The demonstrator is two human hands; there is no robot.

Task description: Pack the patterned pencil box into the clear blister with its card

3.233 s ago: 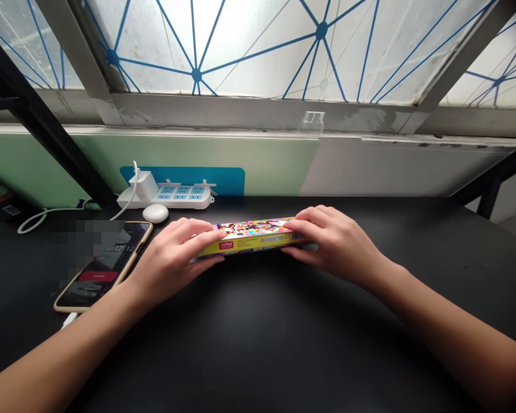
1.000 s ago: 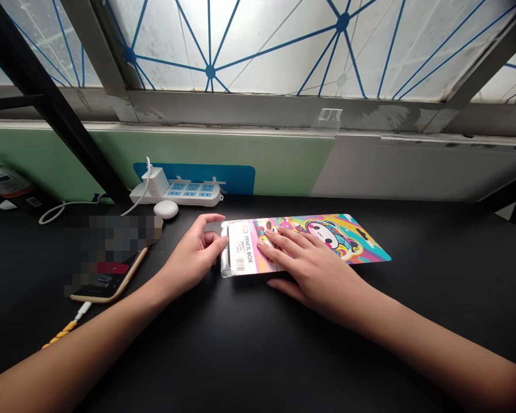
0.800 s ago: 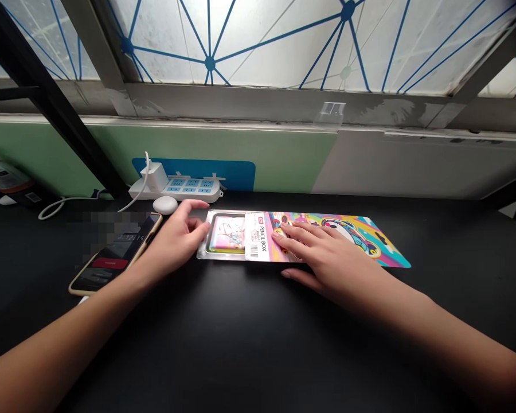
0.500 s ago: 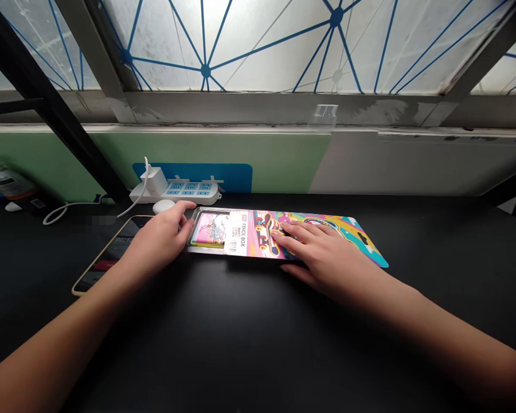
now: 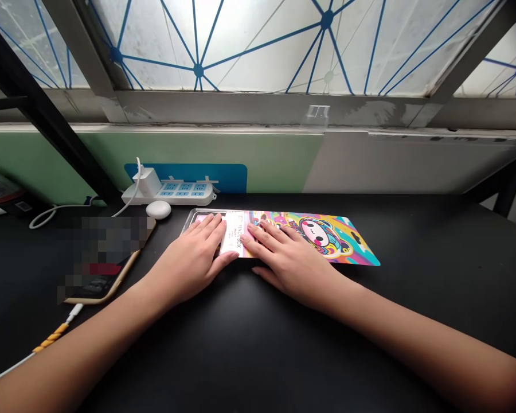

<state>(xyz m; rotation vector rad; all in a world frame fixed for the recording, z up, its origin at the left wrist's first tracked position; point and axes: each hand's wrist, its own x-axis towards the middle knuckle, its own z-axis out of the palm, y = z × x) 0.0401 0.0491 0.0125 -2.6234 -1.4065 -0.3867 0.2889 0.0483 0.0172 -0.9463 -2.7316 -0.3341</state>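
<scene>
A colourful pencil box package (image 5: 361,249) lies flat on the black table, its printed card showing a cartoon face on the right and a white label marked "PENCIL BOX" near the middle. At its left end is a clear plastic part, mostly covered by my left hand (image 5: 200,249). That hand rests flat, fingers stretched out and thumb by the white label. My right hand (image 5: 290,258) lies on the printed card just right of the label, fingers outstretched and thumb at the near edge. Neither hand grips anything.
Left of the package lies a phone (image 5: 126,269) with a white and yellow cable (image 5: 51,337). A white earbud case (image 5: 158,210) sits near a power strip (image 5: 184,194) with a plugged-in charger (image 5: 148,182). A dark bottle (image 5: 4,192) lies at the far left.
My left hand has moved right from the package's left end onto its top and flattened. My right hand has slid left along the card, uncovering the cartoon face.
</scene>
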